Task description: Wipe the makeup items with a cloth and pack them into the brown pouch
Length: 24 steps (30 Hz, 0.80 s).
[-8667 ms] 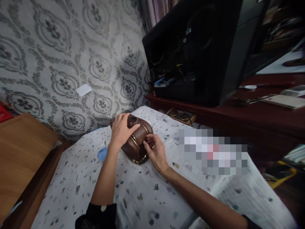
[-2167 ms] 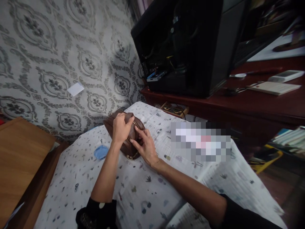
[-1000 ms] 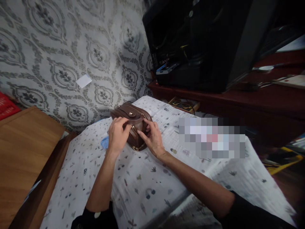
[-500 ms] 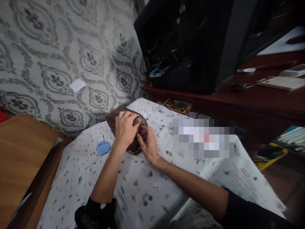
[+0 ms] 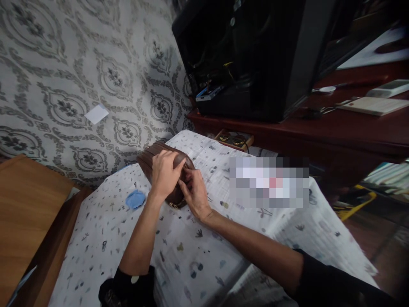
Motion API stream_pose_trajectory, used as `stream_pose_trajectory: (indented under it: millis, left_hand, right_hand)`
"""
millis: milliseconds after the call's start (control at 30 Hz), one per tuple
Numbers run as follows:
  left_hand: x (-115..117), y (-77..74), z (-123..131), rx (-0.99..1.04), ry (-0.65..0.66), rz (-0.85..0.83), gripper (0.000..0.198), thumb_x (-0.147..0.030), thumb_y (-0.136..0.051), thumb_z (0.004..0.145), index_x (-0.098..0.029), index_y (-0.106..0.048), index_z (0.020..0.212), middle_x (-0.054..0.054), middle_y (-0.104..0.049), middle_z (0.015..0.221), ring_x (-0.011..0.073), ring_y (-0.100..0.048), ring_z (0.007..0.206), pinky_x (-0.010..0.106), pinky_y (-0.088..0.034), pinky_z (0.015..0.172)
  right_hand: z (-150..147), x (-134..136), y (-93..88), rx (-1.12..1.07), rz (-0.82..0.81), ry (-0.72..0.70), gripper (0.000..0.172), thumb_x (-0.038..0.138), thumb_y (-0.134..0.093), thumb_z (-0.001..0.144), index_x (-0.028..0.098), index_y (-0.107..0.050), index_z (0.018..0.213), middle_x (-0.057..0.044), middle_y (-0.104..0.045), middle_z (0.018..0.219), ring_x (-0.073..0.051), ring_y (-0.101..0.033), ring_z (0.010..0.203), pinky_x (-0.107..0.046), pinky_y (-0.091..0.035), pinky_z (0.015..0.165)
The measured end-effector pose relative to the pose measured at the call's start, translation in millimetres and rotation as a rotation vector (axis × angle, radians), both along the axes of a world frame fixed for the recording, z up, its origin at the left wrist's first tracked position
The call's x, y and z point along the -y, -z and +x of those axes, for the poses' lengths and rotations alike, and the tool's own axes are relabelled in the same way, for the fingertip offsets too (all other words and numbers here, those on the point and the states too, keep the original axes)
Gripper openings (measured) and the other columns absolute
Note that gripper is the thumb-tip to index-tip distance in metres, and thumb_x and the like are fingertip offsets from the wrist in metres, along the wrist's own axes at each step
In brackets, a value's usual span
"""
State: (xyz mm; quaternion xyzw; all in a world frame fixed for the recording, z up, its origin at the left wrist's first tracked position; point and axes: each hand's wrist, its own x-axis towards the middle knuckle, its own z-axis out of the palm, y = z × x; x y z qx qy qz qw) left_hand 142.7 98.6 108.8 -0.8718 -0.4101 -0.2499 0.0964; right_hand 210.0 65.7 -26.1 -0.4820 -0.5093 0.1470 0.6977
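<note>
A brown leather handbag (image 5: 147, 158) with a gold-coloured chain (image 5: 173, 205) at its near end lies on the patterned white cloth (image 5: 172, 238). My left hand (image 5: 165, 174) rests over the bag's top and grips it, thumb toward the right side. Close beside it, my right hand (image 5: 195, 192) has its thumb and fingers pinched together at the bag's right edge. What sits between those fingertips is too small and hidden to make out. Left of my left forearm is a crumpled light blue piece (image 5: 135, 199), apart from the bag.
A blurred-out patch (image 5: 270, 183) covers something on the cloth at right. Behind it stand a dark red desk (image 5: 351, 123) and a large black case (image 5: 243, 64). An open drawer (image 5: 234, 140) holds small items. A wooden cabinet (image 5: 32, 187) borders the left side.
The whole view has shifted slightly. My left thumb and fingers have moved a little over the bag's top; my right hand keeps its pinch at the same edge.
</note>
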Motion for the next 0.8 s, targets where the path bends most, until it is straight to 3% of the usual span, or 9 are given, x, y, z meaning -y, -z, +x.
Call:
stream_pose_trajectory:
  millis: [167,267,400,633,800]
  left_hand:
    - [3.2,2.0,-2.4,0.001,0.063,-0.015,0.017,-0.020,-0.062,0.092,-0.019,-0.066,0.076,0.006,-0.069,0.086,0.0243,-0.062,0.094,0.037,-0.047,0.089]
    - [4.0,4.2,-12.3,0.089,0.089,-0.041,0.011,-0.014,-0.060,0.091,-0.019,-0.069,0.089,0.006,-0.072,0.095,0.0237,-0.063,0.099,0.037,-0.048,0.092]
    - [8.7,4.3,-34.5,0.211,-0.022,-0.018,0.032,-0.008,-0.064,0.082,-0.021,-0.067,0.112,0.006,-0.070,0.109,0.0236,-0.062,0.106,0.038,-0.049,0.095]
    - [24.7,0.9,-48.8,0.155,-0.190,-0.047,0.003,-0.018,-0.070,0.084,-0.021,-0.068,0.083,0.000,-0.065,0.085,0.0181,-0.062,0.081,0.030,-0.045,0.074]
    - [31.2,9.8,-50.3,0.120,-0.185,0.064,0.007,-0.016,-0.067,0.088,-0.021,-0.071,0.088,0.002,-0.069,0.086,0.0207,-0.061,0.084,0.032,-0.045,0.074]
  right_hand:
    - [1.4,0.5,-0.9,-0.009,-0.002,-0.024,0.024,0.031,-0.055,0.093,0.021,-0.053,0.115,-0.007,-0.055,0.099,-0.021,-0.056,0.088,-0.036,-0.053,0.078]
    - [1.3,-0.2,-0.9,-0.028,-0.002,-0.027,0.027,0.031,-0.056,0.093,0.020,-0.053,0.117,-0.006,-0.054,0.098,-0.021,-0.057,0.086,-0.037,-0.054,0.076]
    - [1.6,0.3,-1.6,-0.032,0.000,-0.039,0.031,0.031,-0.055,0.093,0.020,-0.053,0.123,-0.007,-0.055,0.100,-0.021,-0.057,0.086,-0.037,-0.055,0.078]
    - [0.4,-0.7,-0.1,-0.024,0.004,-0.032,0.043,0.031,-0.053,0.094,0.024,-0.054,0.137,-0.007,-0.053,0.102,-0.021,-0.058,0.088,-0.040,-0.056,0.085]
    - [-0.5,-3.5,3.1,-0.024,0.007,-0.041,0.044,0.032,-0.053,0.095,0.025,-0.054,0.139,-0.007,-0.053,0.103,-0.021,-0.057,0.087,-0.040,-0.056,0.082]
